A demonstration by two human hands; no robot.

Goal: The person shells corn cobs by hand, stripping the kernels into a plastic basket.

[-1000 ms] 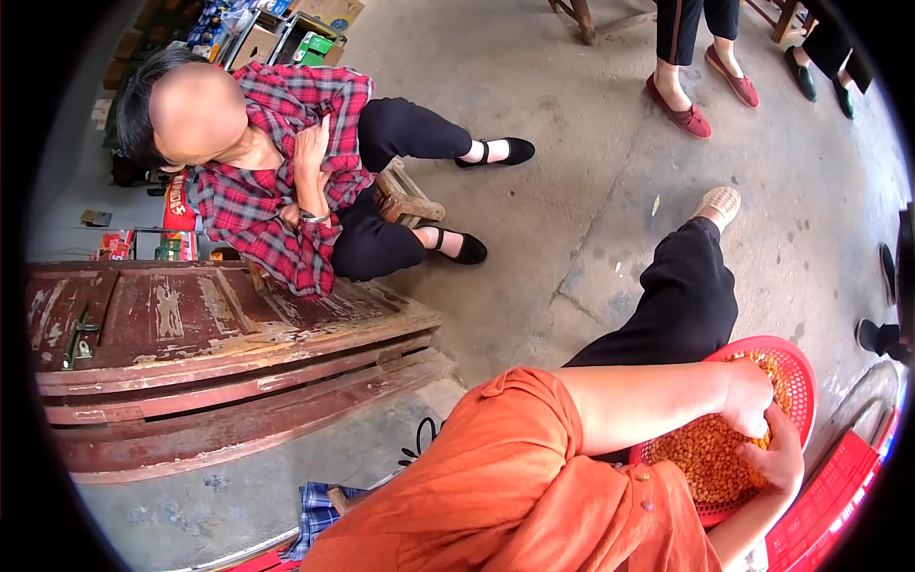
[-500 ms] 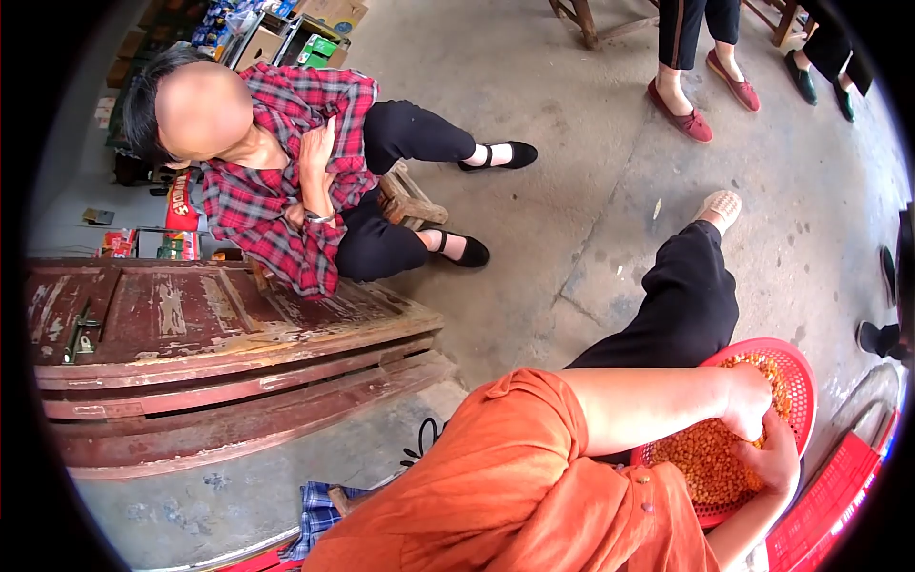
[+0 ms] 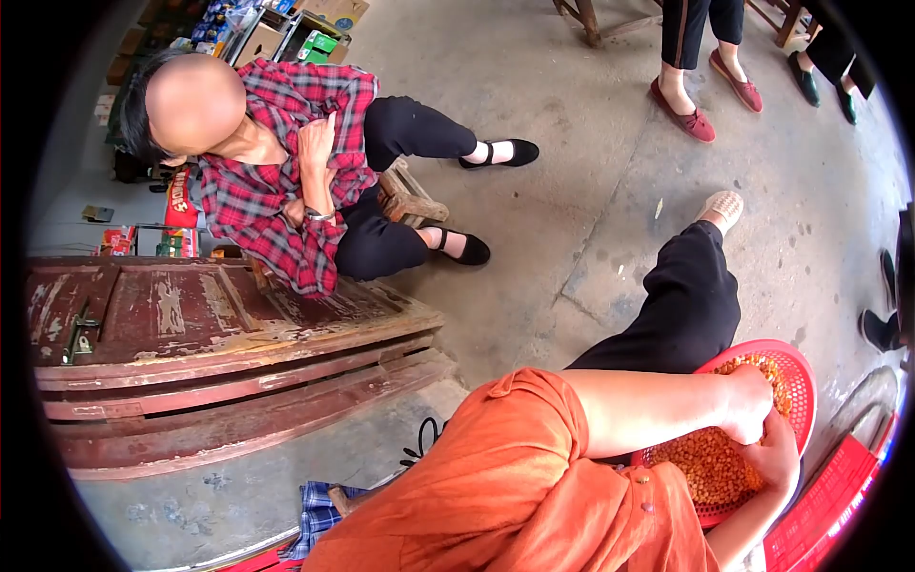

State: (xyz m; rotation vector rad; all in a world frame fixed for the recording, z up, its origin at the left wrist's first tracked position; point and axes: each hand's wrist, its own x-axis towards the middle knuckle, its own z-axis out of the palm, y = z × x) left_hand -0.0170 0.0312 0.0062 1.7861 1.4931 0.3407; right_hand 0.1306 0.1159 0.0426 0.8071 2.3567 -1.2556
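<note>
A red perforated plastic basket (image 3: 803, 381) holds many loose orange-yellow corn kernels (image 3: 710, 462). My left hand (image 3: 749, 405) reaches in from above, its fingers curled down over the kernels. Against its fingertips is my right hand (image 3: 777, 456), which comes from below with its fingers and thumb bent together. Both hands are closed around something small between them that I cannot make out. The fingertips are partly hidden, and my left forearm covers part of the basket.
A person in a plaid shirt (image 3: 276, 181) sits on a wooden stool (image 3: 410, 198) with arms folded. Worn wooden doors (image 3: 229, 324) lie stacked at left. Other people's feet (image 3: 684, 112) are at the upper right. A red crate (image 3: 824, 505) stands beside the basket.
My hands have shifted slightly against each other over the basket. The seated person's head has turned a little. A dark shoe at the right edge has moved slightly.
</note>
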